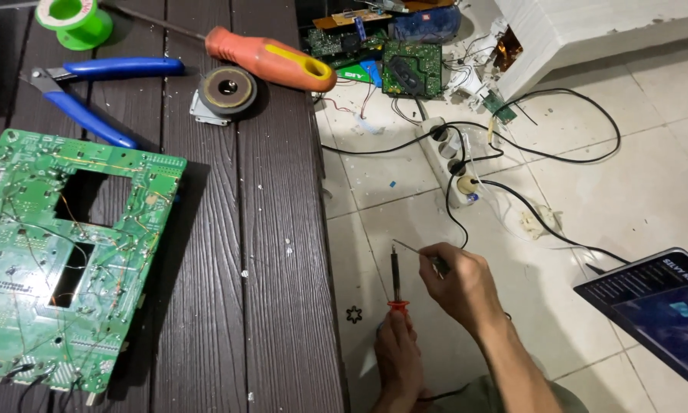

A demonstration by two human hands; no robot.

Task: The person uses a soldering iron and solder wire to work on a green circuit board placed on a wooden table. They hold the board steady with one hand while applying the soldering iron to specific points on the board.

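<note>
Off the right edge of the dark slatted bench, over bare tiled floor, the left hand is closed around the red grip of one soldering iron, held upright, tip up. The right hand pinches one thin metal tool whose point lies just beside the iron's shaft; its kind is hard to make out. On the bench lie one green circuit board, cut off at the left edge, one blue-handled pliers, one orange screwdriver at the right edge, and one solder spool. A tablet is cut off at the right.
</note>
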